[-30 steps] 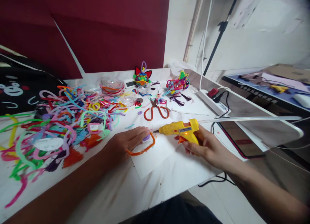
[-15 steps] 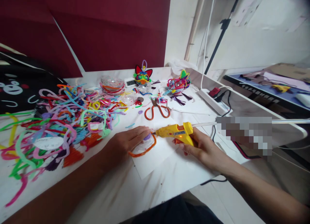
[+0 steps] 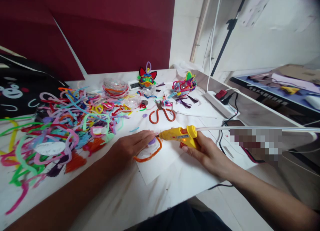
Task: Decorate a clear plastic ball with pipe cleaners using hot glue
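A clear plastic dome-like piece (image 3: 146,152), edged with an orange pipe cleaner (image 3: 151,156), lies on a white paper sheet (image 3: 160,169). My left hand (image 3: 131,144) is closed on its far left side, fingers together, and covers part of it. A small purple bit (image 3: 152,141) shows beside the fingertips. In my right hand (image 3: 203,149) is a yellow hot glue gun (image 3: 178,134), its orange trigger under my fingers and a small light glowing. The nozzle points left and meets the rim close to my left fingertips; whether glue comes out I cannot tell. A long glue stick (image 3: 240,128) sticks out behind the gun.
Orange-handled scissors (image 3: 162,113) lie beyond my hands. A heap of colourful pipe cleaners (image 3: 65,124) spreads across the left. Stacked clear shells (image 3: 115,88) and two decorated lion-head-like crafts (image 3: 147,78) stand behind. A power strip (image 3: 220,104) with cords and a phone (image 3: 247,147) are at right.
The glue gun and my right hand have shifted slightly left, and the glue stick behind it sits a little lower. My left hand has hardly moved.
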Motion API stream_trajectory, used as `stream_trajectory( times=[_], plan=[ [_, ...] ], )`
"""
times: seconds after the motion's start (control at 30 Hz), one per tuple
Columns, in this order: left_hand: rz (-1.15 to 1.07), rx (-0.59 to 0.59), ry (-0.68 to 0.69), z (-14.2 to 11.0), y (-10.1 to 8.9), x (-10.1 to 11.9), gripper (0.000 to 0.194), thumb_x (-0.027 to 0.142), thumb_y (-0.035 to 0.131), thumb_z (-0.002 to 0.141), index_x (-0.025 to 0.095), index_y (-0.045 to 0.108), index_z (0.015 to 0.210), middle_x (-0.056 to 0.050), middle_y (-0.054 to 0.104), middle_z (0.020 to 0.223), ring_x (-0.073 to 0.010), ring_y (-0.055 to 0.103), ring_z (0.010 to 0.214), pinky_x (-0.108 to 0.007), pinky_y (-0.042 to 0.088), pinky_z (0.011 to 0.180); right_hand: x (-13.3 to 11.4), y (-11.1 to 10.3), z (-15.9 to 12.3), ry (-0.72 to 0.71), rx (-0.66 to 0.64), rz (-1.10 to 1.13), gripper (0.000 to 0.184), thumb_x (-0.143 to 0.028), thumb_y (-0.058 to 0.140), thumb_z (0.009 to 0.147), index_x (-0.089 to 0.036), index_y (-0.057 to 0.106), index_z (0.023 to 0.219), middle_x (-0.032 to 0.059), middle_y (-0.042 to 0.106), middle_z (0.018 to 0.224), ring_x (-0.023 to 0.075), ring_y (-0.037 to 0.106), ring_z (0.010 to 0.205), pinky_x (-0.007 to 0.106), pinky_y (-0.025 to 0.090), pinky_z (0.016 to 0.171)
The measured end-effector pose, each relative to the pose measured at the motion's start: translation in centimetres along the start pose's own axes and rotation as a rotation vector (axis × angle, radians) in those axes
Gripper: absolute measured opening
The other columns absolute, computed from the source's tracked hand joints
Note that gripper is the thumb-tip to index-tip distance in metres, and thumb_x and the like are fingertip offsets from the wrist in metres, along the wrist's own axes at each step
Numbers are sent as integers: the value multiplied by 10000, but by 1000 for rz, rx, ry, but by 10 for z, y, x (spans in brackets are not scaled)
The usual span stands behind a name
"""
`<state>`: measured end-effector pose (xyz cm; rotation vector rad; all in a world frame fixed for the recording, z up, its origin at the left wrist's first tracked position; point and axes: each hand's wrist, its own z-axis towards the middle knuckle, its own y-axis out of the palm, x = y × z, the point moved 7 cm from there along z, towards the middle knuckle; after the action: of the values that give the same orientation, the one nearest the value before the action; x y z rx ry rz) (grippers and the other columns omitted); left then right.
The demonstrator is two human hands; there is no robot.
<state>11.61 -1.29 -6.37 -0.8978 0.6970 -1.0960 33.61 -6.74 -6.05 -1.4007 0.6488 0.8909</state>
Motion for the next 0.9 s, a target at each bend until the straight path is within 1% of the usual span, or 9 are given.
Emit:
stream_trajectory(
  times=[0.2,0.33,0.47,0.57,0.67,0.8,0.9],
  plan=[
    [-6,9,13,1,-2,2,470,82,463,972,137,402,1435,-104,579,1390,-169,504,1328,-350,448,1140,-4,-1,-6,-19,7,-103,126,-338,505,944,-213,487,952,11,572,764,148,484,626,271,370,545],
    [-23,20,5,1,-2,1,441,93,455,975,130,439,1414,-108,576,1393,-178,509,1323,-334,453,1131,-7,-2,-10,-37,17,-126,149,-311,511,936,-226,429,845,-17,513,696,128,441,578,255,342,514],
    [-27,40,19,1,-2,1,436,112,473,974,127,447,1409,-117,581,1385,-180,510,1322,-344,458,1128,-12,0,-13,-69,9,-147,122,-302,502,940,-220,449,867,-9,521,713,129,449,586,257,343,518],
    [-31,43,11,1,-1,0,447,108,452,980,141,429,1425,-117,579,1388,-183,517,1316,-356,481,1109,-11,0,-14,-55,6,-142,126,-300,507,939,-223,441,864,-3,536,720,134,461,593,261,353,526],
    [-42,42,16,1,0,0,458,104,460,972,129,425,1427,-121,579,1386,-197,514,1319,-371,474,1119,-8,0,-13,-41,23,-143,135,-284,512,933,-228,422,849,-9,527,702,134,451,584,260,344,520],
    [-40,43,19,1,0,0,500,99,478,963,151,392,1452,-101,579,1391,-191,511,1324,-354,462,1131,-7,-1,-10,-45,46,-139,161,-283,503,937,-235,396,827,-16,512,691,132,440,575,258,330,513],
    [-26,28,10,0,0,0,515,79,470,962,166,375,1461,-96,570,1403,-181,509,1327,-343,459,1131,-7,0,-7,-28,39,-136,149,-305,494,942,-233,408,844,-17,506,687,136,441,575,264,332,517]
  ],
)
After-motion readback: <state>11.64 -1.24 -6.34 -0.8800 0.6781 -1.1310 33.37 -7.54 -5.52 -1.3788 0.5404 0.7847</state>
